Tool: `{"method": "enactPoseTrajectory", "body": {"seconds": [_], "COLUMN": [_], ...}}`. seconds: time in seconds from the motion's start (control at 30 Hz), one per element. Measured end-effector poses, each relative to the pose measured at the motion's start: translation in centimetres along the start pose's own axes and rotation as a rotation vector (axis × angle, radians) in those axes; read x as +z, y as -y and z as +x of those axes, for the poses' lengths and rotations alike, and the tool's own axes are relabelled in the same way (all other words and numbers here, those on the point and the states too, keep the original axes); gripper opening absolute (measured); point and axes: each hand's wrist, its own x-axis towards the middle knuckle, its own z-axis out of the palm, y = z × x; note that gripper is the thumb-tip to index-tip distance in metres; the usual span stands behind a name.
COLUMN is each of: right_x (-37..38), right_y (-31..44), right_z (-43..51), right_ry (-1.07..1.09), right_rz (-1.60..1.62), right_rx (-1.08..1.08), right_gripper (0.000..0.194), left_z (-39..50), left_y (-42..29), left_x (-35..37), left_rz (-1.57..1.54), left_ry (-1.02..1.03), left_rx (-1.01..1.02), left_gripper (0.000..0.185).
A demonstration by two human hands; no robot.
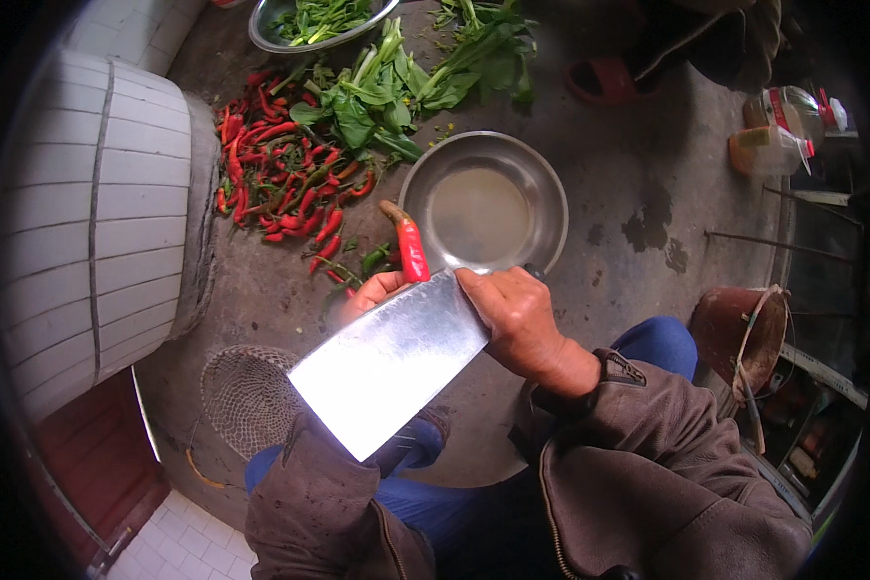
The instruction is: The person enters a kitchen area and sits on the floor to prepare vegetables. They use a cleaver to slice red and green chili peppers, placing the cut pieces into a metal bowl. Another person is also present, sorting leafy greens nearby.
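Observation:
My right hand [515,319] grips the handle end of a wide steel cleaver [399,362], whose bright blade slants down to the left. Behind the blade's upper edge, my left hand [377,293] is partly hidden, its fingers around the lower end of a red chili pepper [412,250] with a brownish tip pointing up. Just beyond both hands, a round metal basin [482,210] stands on the floor with cloudy liquid in it. To its left lies a heap of red chili peppers [283,170], some with green stems. Leafy green vegetables [377,101] lie above the heap.
A metal bowl of cut greens [319,47] stands at the top. At left are a white-tiled structure [138,167] and a woven basket [250,395]. Plastic bottles [768,152] and a reddish-brown bucket [728,326] stand right. Another person's red slipper [609,80] shows at upper right.

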Motion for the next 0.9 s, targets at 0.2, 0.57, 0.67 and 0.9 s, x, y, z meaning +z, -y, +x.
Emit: {"method": "enactPoseTrajectory", "body": {"seconds": [0.2, 0.57, 0.67, 0.9], "right_x": [0.2, 0.3, 0.4, 0.7], "right_y": [-0.2, -0.8, -1.0, -1.8], "right_z": [0.0, -0.2, -0.3, -0.1], "right_ry": [0.002, -0.056, -0.039, -0.067], "right_rz": [-0.006, -0.016, -0.039, -0.064], "right_rx": [-0.023, -0.015, 0.007, 0.025], "right_gripper": [0.042, 0.034, 0.039, 0.027], "left_z": [0.1, -3.4, -3.7, -4.6], "left_y": [0.3, -0.6, 1.0, 5.5], "left_x": [0.2, 2.1, 0.2, -6.0], "left_rz": [-0.034, -0.1, 0.077, 1.244], "left_ry": [-0.034, 0.132, 0.133, 0.007], "left_rx": [0.03, 0.129, 0.275, 0.75], "left_gripper": [0.034, 0.032, 0.038, 0.037]}}
